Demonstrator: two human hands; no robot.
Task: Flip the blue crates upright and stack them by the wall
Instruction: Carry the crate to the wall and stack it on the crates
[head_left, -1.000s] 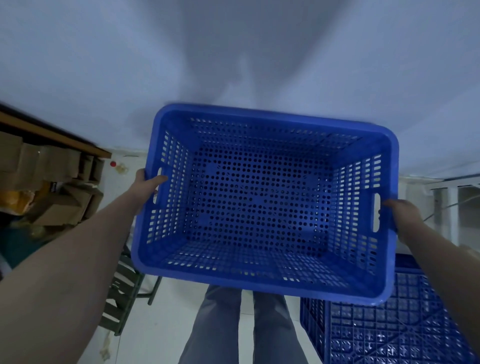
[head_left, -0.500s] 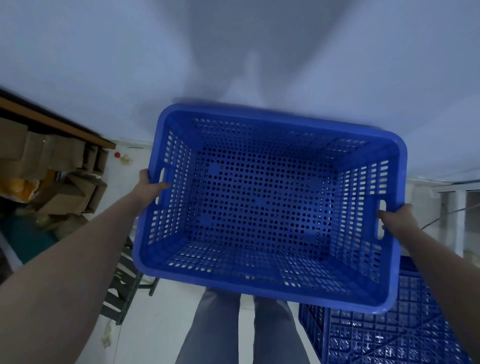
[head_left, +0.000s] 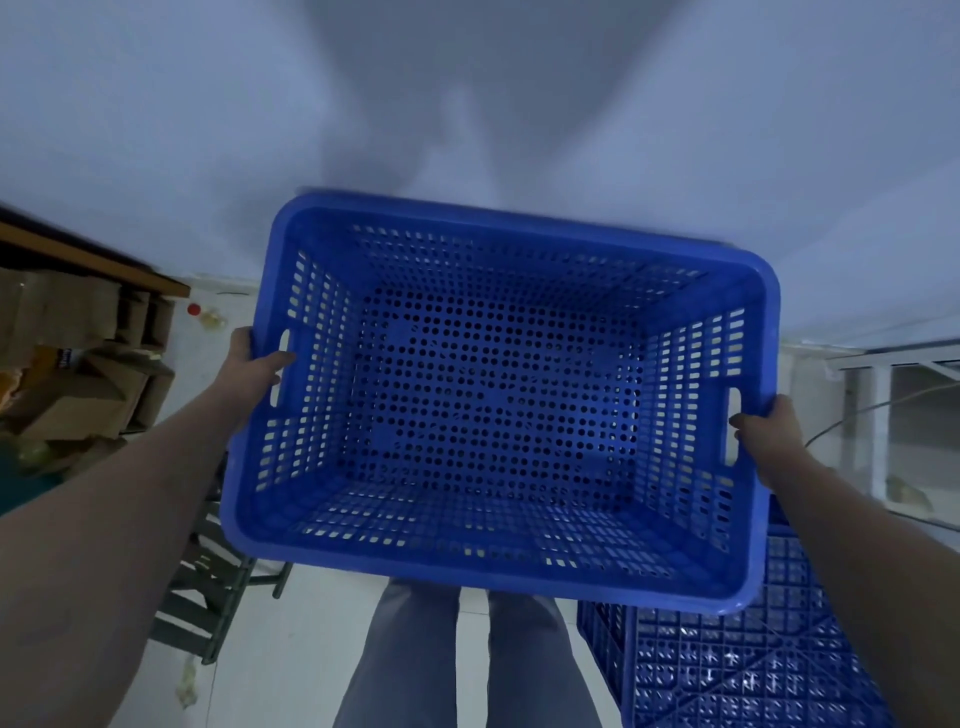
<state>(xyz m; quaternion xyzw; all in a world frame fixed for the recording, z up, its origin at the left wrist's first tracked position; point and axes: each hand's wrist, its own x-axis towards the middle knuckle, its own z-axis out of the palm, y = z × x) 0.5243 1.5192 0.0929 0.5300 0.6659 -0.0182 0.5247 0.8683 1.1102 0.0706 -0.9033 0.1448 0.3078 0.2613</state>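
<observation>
In the head view, the blue crate (head_left: 498, 405) fills the centre of the frame, open side up, held before the wall (head_left: 467, 104). Its long axis runs left to right between the hands. The left hand (head_left: 254, 364) and the right hand (head_left: 769, 431) each grip one short end at its handle slot. A second crate (head_left: 727, 670) lies upside down at lower right.

Both arms reach forward; left hand (head_left: 253, 364) and right hand (head_left: 768, 427) grip with curled fingers.
</observation>
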